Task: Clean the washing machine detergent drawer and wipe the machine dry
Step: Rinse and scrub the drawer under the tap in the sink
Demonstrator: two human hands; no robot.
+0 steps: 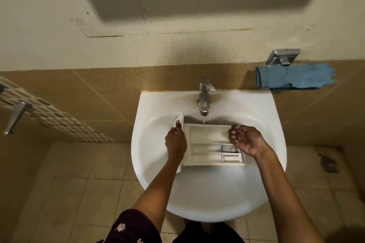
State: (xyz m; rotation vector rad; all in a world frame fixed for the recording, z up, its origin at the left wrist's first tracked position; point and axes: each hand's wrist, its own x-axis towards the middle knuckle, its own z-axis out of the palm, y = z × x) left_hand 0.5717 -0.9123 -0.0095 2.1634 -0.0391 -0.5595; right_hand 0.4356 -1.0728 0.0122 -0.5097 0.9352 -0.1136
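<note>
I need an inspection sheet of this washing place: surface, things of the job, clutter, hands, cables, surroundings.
Surface: white sink; tap running a thin stream.
Job's things: detergent drawer lying in the sink under the stream; blue cloth against the wall, right of the tap.
Clutter: nothing seen.
Hands: left hand grips the drawer's front panel; right hand is cupped over its right end and holds nothing.
Cables: nothing seen.
Surroundings: tiled floor; metal fixture beside the cloth; lever handle at left.
</note>
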